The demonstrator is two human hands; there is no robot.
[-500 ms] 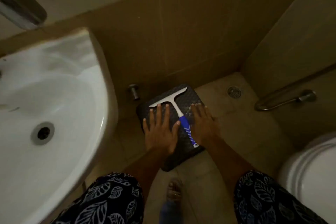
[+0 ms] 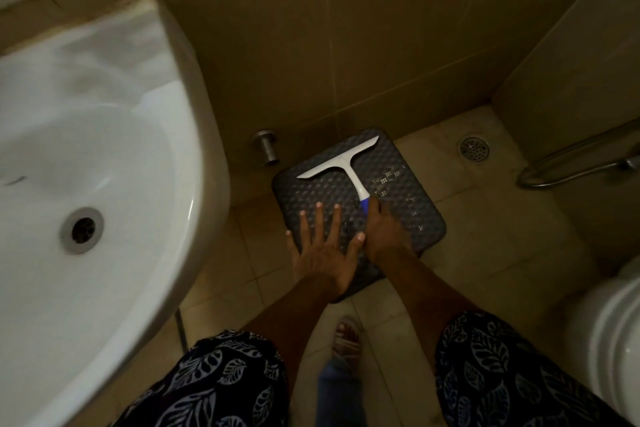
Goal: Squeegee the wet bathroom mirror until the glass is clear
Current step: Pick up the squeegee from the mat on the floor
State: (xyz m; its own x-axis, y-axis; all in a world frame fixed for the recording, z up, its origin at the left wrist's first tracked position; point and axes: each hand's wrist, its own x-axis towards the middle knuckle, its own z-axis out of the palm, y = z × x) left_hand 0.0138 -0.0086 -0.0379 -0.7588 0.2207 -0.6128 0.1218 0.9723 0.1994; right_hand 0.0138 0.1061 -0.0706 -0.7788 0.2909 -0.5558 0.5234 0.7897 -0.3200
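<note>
A squeegee (image 2: 347, 166) with a white blade and a blue-and-white handle lies on a dark textured square stool top (image 2: 408, 191) on the floor by the wall. My right hand (image 2: 384, 232) covers the blue end of the handle, fingers curled round it. My left hand (image 2: 322, 246) rests flat on the stool's near left part with fingers spread, its thumb next to my right hand. The mirror is out of view.
A white basin (image 2: 104, 149) fills the left side. A metal wall fitting (image 2: 266, 146) sticks out beside the stool. A floor drain (image 2: 473, 148) and a metal hose (image 2: 571, 168) lie at right, a white toilet (image 2: 609, 329) at lower right. A sandalled foot (image 2: 346, 340) stands below.
My right hand has moved left from the stool surface onto the squeegee's blue handle and closed over it. My left hand has slid back toward me, away from the blade.
</note>
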